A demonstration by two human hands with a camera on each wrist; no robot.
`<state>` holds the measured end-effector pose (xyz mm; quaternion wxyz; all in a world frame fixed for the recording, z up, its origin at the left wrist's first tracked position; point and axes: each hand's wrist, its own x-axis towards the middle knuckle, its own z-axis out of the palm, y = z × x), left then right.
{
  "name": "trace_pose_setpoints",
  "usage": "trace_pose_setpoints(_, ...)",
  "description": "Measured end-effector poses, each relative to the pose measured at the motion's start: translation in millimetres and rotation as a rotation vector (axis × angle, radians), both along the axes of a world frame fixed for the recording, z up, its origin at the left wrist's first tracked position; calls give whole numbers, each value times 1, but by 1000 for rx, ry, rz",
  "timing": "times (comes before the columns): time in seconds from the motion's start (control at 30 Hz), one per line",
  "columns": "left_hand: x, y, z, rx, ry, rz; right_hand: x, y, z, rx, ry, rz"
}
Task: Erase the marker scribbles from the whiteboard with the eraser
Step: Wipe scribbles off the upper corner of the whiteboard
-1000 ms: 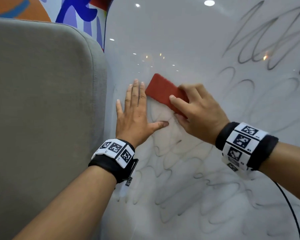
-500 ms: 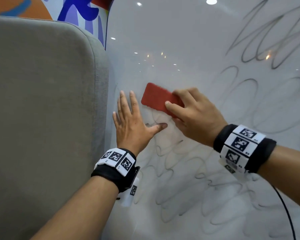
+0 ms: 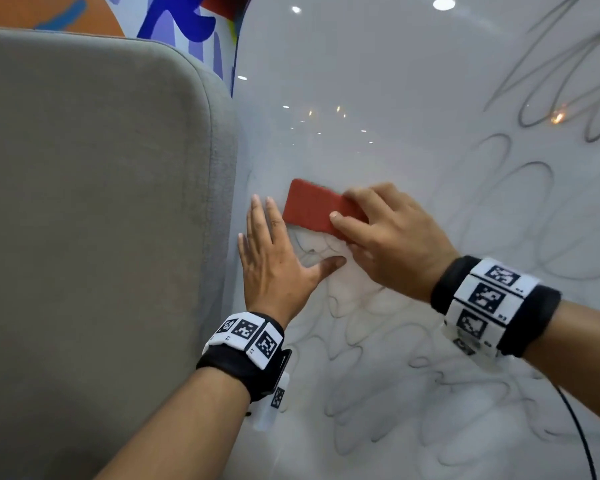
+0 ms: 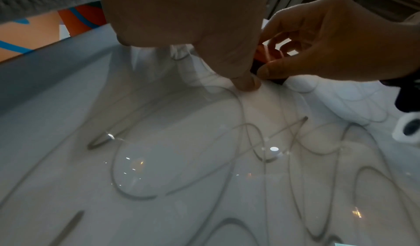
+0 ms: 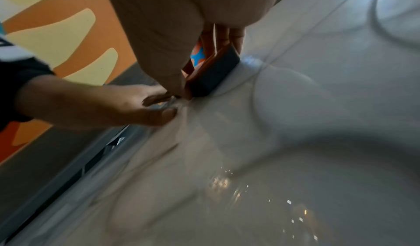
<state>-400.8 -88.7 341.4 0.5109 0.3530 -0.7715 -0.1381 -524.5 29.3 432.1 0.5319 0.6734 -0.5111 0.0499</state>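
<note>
My right hand point(image 3: 392, 237) pinches the red eraser point(image 3: 314, 209) at frame centre; left hand point(image 3: 274, 261) fingers spread flat on the whiteboard point(image 3: 378, 81); I should press evenly, overlapping strokes down across the scribbles point(image 3: 413, 393).

left hand point(image 3: 278, 261) just beside eraser point(image 3: 314, 209)

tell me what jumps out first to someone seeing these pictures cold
The flat red rectangular eraser stands out, pressed on the glossy white whiteboard near its left edge and gripped by the right hand. Beside it the left hand lies flat on the board. Looping grey marker scribbles cover the board below and to the right.
</note>
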Motion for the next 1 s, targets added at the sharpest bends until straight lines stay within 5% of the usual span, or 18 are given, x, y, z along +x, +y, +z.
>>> trace_pose_setpoints(0.17, 0, -2, -2, -12, -22, 12, -1, -3, 59, -193, -127, -14)
trace_pose_setpoints(0.27, -1, -3, -4, -18, -6, 12, 5, -11, 37, -224, -144, -17)
trace_pose_setpoints(0.4, -1, -4, -13, -1, 66, -2, 9, -14, -19, -31, -28, -19)
trace_pose_setpoints(0.5, 0, -4, -19, 13, 64, 28, 9, -13, -3, 29, 11, 7)
trace_pose_setpoints(0.67, 2, -3, -21, 4, -3, 32, 15, -24, 55, -147, -88, -12)
trace_pose_setpoints(0.87, 3, -10, -26, -65, -23, 62, 25, -36, -11, 23, 1, -13)
trace_pose_setpoints(1.0, 4, -8, -28, -7, -15, 50, 26, -39, 28, 48, 21, -19)
